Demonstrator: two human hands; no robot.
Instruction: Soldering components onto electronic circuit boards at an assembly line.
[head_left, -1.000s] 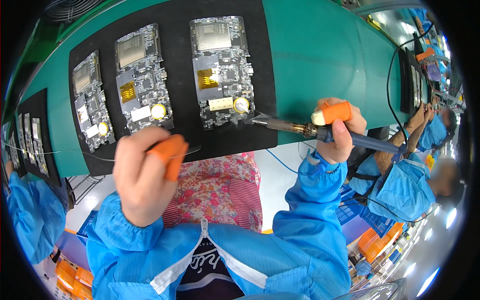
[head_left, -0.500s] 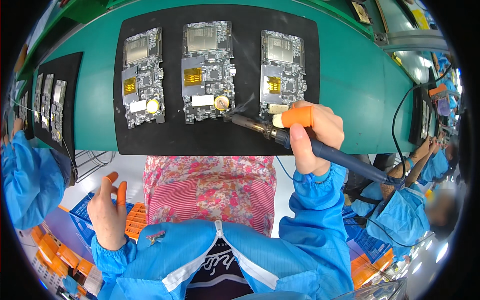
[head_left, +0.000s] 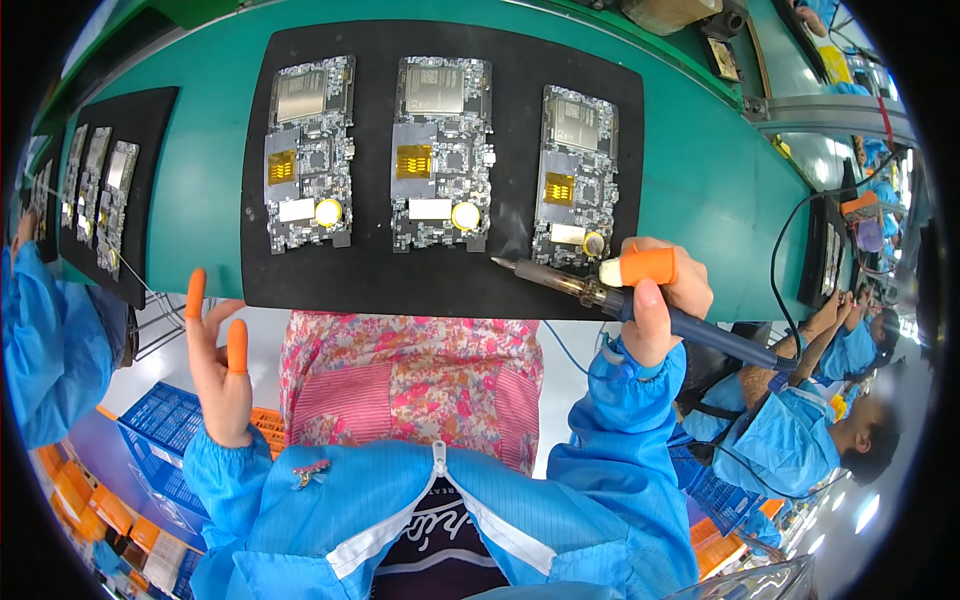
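Note:
My right hand (head_left: 672, 292) is closed round the dark blue handle of a soldering iron (head_left: 715, 340). The iron's metal tip points left over the mat, apart from the boards, with a wisp of smoke above it. Three circuit boards lie in a row: a left board (head_left: 318, 160), a middle board (head_left: 455, 150) and a right board (head_left: 600, 180). Each carries a metal shield, a yellow film patch and a round cell. My right fingers are nearest the right board's lower end. My left hand (head_left: 222, 385), with orange finger cots, hangs open off the mat's front left corner, holding nothing.
The boards lie on a black mat (head_left: 375, 285) on a green table (head_left: 700, 200). The iron's black cable (head_left: 782, 265) loops at the right. Another mat with boards (head_left: 130, 200) lies at the left, near a co-worker's blue sleeve (head_left: 60, 340). Blue baskets (head_left: 165, 430) stand below; more people are at right.
The iron's tip has drawn away from the middle board's round cell, to the right and nearer me. My left hand has risen toward the table edge, fingers stretched. The view has shifted slightly.

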